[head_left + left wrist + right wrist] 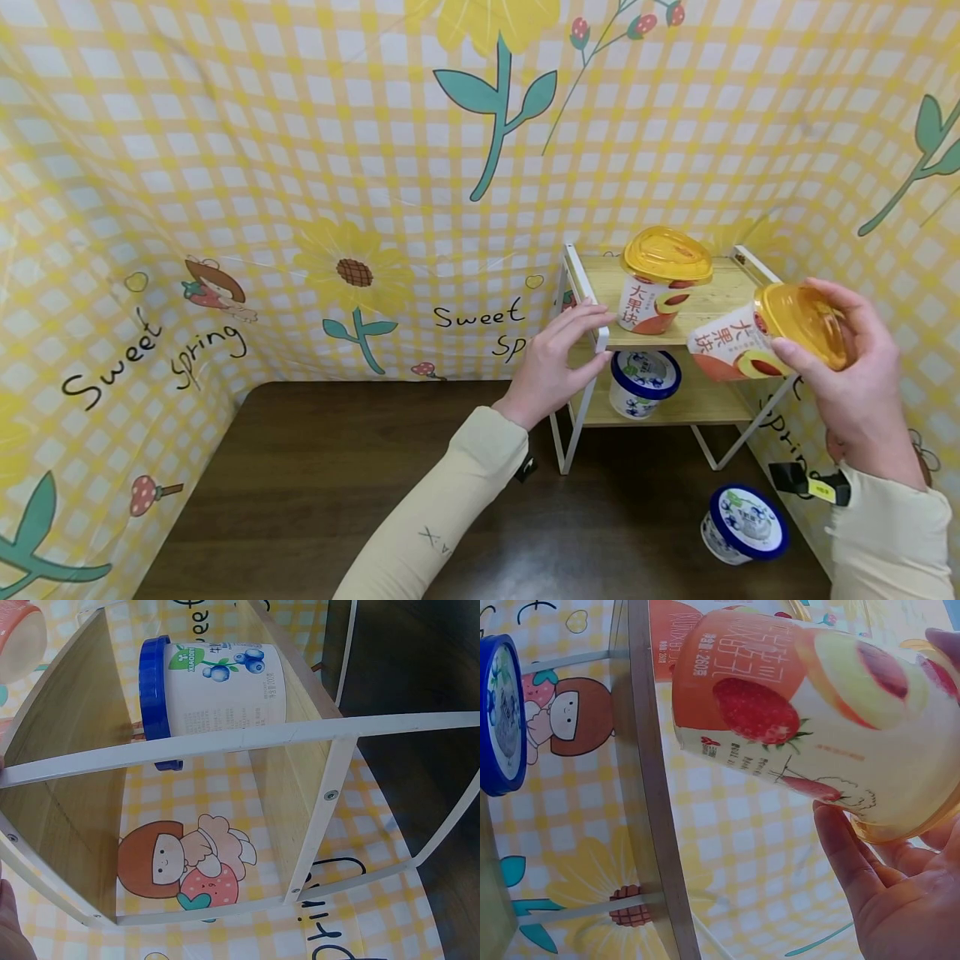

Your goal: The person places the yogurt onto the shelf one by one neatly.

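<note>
My right hand (862, 375) grips a yogurt cup (731, 342) with a yellow domed lid by its lid end. The cup lies tilted nearly on its side, its base pointing left, at the front right of the upper shelf. In the right wrist view the held cup (780, 712) shows strawberry and peach pictures. A matching yogurt cup (651, 292) stands upright on the upper shelf. My left hand (555, 354) holds the front left corner of the two-tier rack (720, 312), fingers over the white frame and thumb below. On the lower shelf stands a blue-lidded blueberry tub (637, 400).
Another blue-lidded tub (742, 525) stands on the dark wooden table (360, 492), in front of the rack and to the right. Yellow checked cloth (300, 167) hangs behind and at both sides. White metal legs (570, 442) hold the rack above the tabletop.
</note>
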Motion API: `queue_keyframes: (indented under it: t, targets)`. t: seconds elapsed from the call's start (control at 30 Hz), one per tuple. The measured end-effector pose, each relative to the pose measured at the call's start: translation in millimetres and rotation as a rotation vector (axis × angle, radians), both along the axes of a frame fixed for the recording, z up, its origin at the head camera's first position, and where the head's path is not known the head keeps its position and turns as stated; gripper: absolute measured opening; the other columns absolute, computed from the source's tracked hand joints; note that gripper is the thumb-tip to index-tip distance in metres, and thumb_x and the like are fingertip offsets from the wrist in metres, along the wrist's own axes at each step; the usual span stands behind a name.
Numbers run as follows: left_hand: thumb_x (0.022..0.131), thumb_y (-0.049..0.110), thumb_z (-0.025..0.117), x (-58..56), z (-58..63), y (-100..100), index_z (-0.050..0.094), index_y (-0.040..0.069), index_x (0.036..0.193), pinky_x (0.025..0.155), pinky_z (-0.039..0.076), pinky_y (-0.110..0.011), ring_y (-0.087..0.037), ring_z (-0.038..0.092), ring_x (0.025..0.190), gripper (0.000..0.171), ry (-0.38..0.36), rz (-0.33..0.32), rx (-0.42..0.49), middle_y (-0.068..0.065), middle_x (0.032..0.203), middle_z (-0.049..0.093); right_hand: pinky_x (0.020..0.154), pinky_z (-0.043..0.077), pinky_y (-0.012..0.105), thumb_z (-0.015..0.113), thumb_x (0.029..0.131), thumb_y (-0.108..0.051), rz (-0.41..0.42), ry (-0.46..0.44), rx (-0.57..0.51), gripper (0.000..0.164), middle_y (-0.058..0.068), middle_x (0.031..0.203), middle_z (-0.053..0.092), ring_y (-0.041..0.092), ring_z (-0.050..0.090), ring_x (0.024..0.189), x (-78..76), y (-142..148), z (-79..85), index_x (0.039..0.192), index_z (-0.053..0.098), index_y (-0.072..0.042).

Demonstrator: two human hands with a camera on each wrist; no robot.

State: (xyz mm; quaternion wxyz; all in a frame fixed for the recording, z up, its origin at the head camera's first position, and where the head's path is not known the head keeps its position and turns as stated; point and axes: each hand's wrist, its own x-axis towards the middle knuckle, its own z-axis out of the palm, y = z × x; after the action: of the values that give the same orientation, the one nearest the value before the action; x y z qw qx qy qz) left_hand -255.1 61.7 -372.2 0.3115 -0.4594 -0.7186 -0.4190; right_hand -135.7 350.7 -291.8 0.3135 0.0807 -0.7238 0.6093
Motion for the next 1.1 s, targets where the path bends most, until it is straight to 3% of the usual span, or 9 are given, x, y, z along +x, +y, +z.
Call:
queue_keyframes:
  t: [0.2,0.43,0.57,0.77,0.97,1.1]
  targets:
    - [0.093,0.013,0.077,0.2,-0.3,0,0.063,0.006,0.134,0.117,0.027,-0.032,-0.017,0.044,0.140,0.044,0.000,0.003,-0.002,-0.012,0.141,0.058,0.082,0.046,0.008,0.071,0.089,0.004,-0.145,-0.052,0.246,0.068,0.000,0.137,0.049,0.014,0.052,0.109,0.2,4,2.6,0.151,0.050,-0.016]
    - [0.093,0.012,0.076,-0.3,-1.0,1,0.063,0.006,0.134,0.117,0.028,-0.032,-0.016,0.044,0.140,0.044,0.002,0.000,-0.001,-0.011,0.142,0.058,0.084,0.046,0.009,0.076,0.076,0.018,-0.168,0.001,0.281,0.076,0.001,0.136,0.045,0.013,0.053,0.107,-2.8,6,7.8,0.145,0.054,-0.006]
    - [0.093,0.012,0.076,-0.9,-1.5,1,0.063,0.005,0.134,0.117,0.028,-0.032,-0.015,0.044,0.139,0.044,0.007,-0.003,0.002,-0.011,0.142,0.058,0.084,0.047,0.009,0.078,0.072,0.019,-0.207,-0.012,0.314,0.084,-0.001,0.136,0.043,0.013,0.053,0.108,-4.0,8,11.0,0.147,0.051,-0.009]
    - [0.093,0.011,0.076,-1.3,-1.9,1,0.063,0.005,0.134,0.117,0.028,-0.033,-0.016,0.044,0.139,0.044,0.008,-0.005,0.007,-0.012,0.141,0.058,0.080,0.044,0.010,0.074,0.080,0.008,-0.254,-0.051,0.322,0.077,-0.005,0.131,0.049,0.011,0.051,0.105,-2.9,11,12.5,0.149,0.052,-0.018]
    - [0.093,0.011,0.076,-1.7,-2.3,1,0.063,0.005,0.134,0.117,0.028,-0.033,-0.016,0.044,0.140,0.044,0.005,-0.009,0.010,-0.013,0.141,0.058,0.074,0.043,0.017,0.068,0.083,-0.006,-0.298,0.023,0.339,0.061,-0.006,0.121,0.058,0.012,0.053,0.095,-4.6,11,12.9,0.142,0.060,-0.018]
    - [0.093,0.011,0.076,-2.0,-2.7,1,0.063,0.005,0.134,0.117,0.028,-0.032,-0.016,0.044,0.140,0.044,0.006,-0.010,0.012,-0.012,0.141,0.058,0.074,0.041,0.018,0.068,0.084,-0.011,-0.328,0.044,0.364,0.057,-0.010,0.124,0.058,0.010,0.052,0.094,-8.6,11,12.9,0.140,0.063,-0.019]
